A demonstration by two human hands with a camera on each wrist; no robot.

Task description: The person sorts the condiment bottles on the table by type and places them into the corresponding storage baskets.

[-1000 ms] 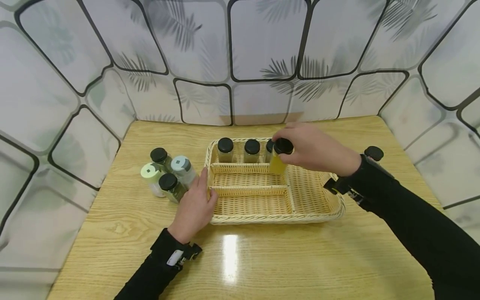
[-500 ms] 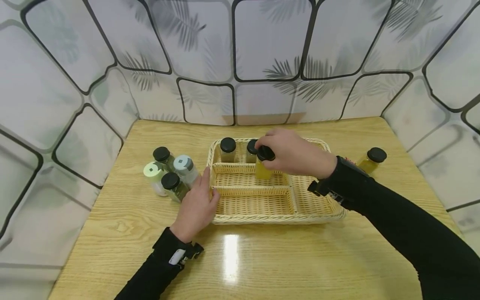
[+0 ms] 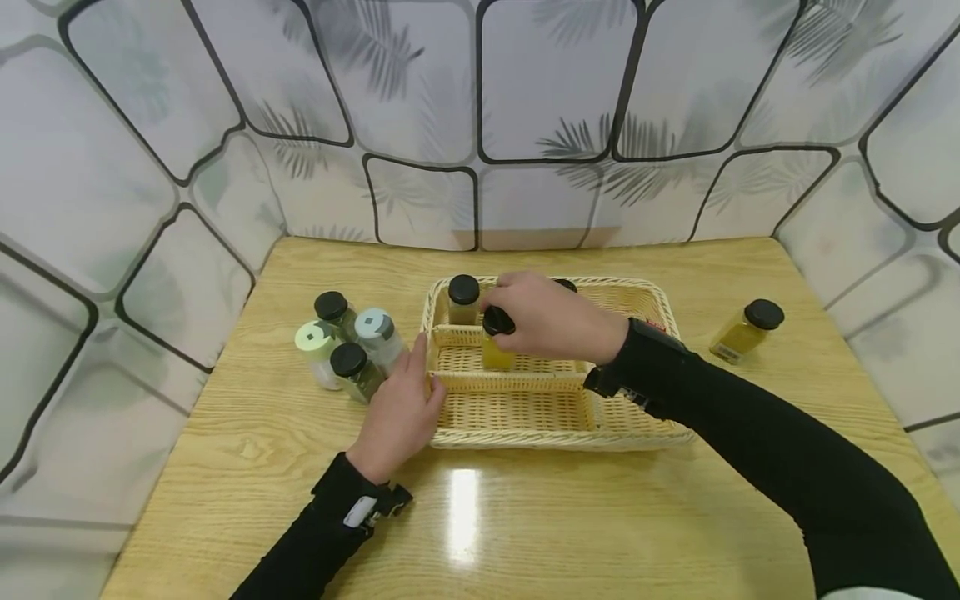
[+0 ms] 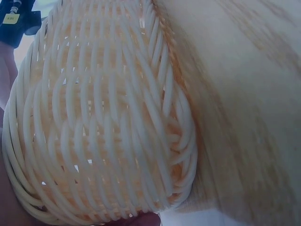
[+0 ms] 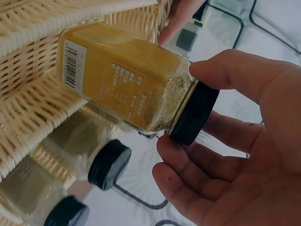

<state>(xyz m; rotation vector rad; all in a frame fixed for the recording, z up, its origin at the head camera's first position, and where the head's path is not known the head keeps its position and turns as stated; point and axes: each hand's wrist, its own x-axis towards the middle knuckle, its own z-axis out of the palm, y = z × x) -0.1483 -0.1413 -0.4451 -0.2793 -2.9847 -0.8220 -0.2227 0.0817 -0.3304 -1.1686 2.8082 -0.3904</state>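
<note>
Yellow jar (image 3: 497, 355), head view: over basket (image 3: 540, 441), black lid (image 3: 497, 320) pinched by right hand (image 3: 553, 318); left hand (image 3: 401, 408), fingers loosely extended, touching basket's left end. Left wrist view: basket's woven wall beside table (image 4: 249, 122). Right wrist view: thumb, fingertips on lid; two dark-capped jars (image 5: 77, 141) near, in basket.

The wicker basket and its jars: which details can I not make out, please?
Head view: one back-row jar, hidden by the right hand except part of its lid.
Right wrist view: smallest print on the yellow spice jar, too blurred to read.
Left wrist view: inside of the wicker basket, mostly hidden by its woven wall.
</note>
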